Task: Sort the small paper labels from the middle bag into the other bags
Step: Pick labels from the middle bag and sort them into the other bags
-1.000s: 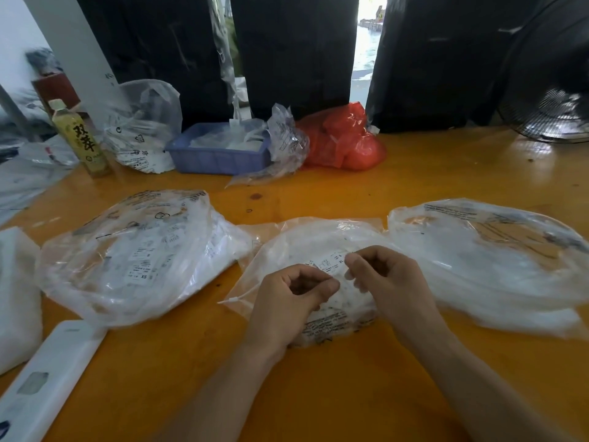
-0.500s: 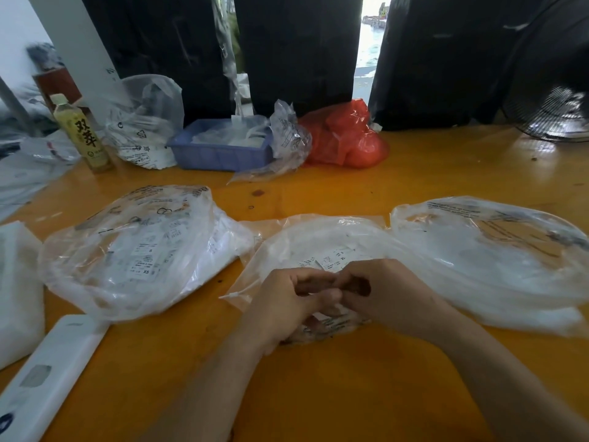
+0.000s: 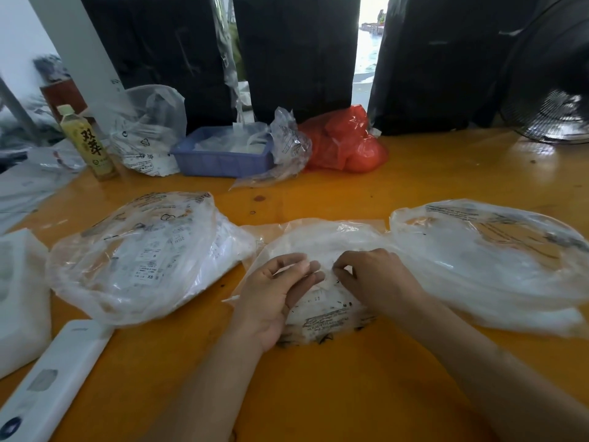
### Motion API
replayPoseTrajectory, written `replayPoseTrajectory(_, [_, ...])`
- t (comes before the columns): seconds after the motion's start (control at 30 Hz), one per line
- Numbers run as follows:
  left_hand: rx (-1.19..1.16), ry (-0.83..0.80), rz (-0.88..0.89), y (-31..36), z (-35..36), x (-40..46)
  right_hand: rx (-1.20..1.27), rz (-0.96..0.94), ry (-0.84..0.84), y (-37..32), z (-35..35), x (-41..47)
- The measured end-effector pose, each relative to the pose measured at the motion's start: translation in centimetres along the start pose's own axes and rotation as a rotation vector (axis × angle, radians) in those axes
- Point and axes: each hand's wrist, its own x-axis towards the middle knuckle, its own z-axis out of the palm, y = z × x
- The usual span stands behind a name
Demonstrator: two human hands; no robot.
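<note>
Three clear plastic bags lie in a row on the orange table. The middle bag (image 3: 322,239) holds small white paper labels, blurred here. My left hand (image 3: 274,301) lies against its left side, palm turned right, fingers nearly straight and touching the plastic. My right hand (image 3: 377,282) rests on top of the bag with fingers curled, pinching at the plastic or a label near the left fingertips; which one I cannot tell. The left bag (image 3: 137,260) is stuffed with printed labels. The right bag (image 3: 497,260) lies flatter, with white contents.
At the back stand a yellow drink bottle (image 3: 87,143), a blue tray (image 3: 220,157), crumpled clear bags (image 3: 149,129) and a red bag (image 3: 344,145). A fan (image 3: 554,90) sits at the far right. White foam (image 3: 19,298) and a white flat device (image 3: 54,381) lie near left.
Both hands were curled together over the middle bag. Now my left hand has opened, fingers stretched out, and my right hand has shifted slightly right while still pinching.
</note>
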Motion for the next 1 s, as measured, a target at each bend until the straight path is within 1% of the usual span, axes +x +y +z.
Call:
replayPoseTrajectory(0.1, [-0.038, 0.018, 0.012, 0.0, -0.1, 0.3, 0.154, 0.026, 0.135, 0.3, -0.2, -0.8])
replayPoseTrajectory(0.2, [-0.008, 0.004, 0.008, -0.1, -0.2, 0.2, 0.416, 0.058, 0.210, 0.7, -0.9, -2.1])
replayPoseTrajectory(0.27, [0.033, 0.002, 0.005, -0.1, -0.2, 0.1, 0.550, 0.085, 0.243, 0.9, -1.5, -2.9])
replayPoseTrajectory(0.33, [0.071, 0.007, 0.005, 0.1, -0.2, -0.1, 0.638, 0.135, 0.236, 1.2, -1.8, -3.2])
replayPoseTrajectory(0.43, [0.114, 0.010, 0.007, 0.1, -0.1, -0.2, 0.685, 0.231, 0.210, 1.6, -1.5, -3.1])
replayPoseTrajectory(0.5, [0.115, 0.000, 0.009, 0.1, -0.2, -0.2, 0.759, 0.257, 0.194, 1.5, -1.4, -3.0])
replayPoseTrajectory(0.7, [0.040, -0.041, 0.011, 0.0, -0.4, 0.1, 0.984, 0.242, 0.091, 1.3, -1.0, -3.3])
replayPoseTrajectory(0.87, [0.018, -0.076, 0.049, -0.2, -0.2, 0.2, 1.030, 0.234, 0.099, 0.6, -0.8, -3.6])
replayPoseTrajectory(1.0, [0.059, -0.049, 0.065, -0.5, 0.0, 0.0, 1.198, 0.243, 0.085, 0.2, -0.6, -3.6])
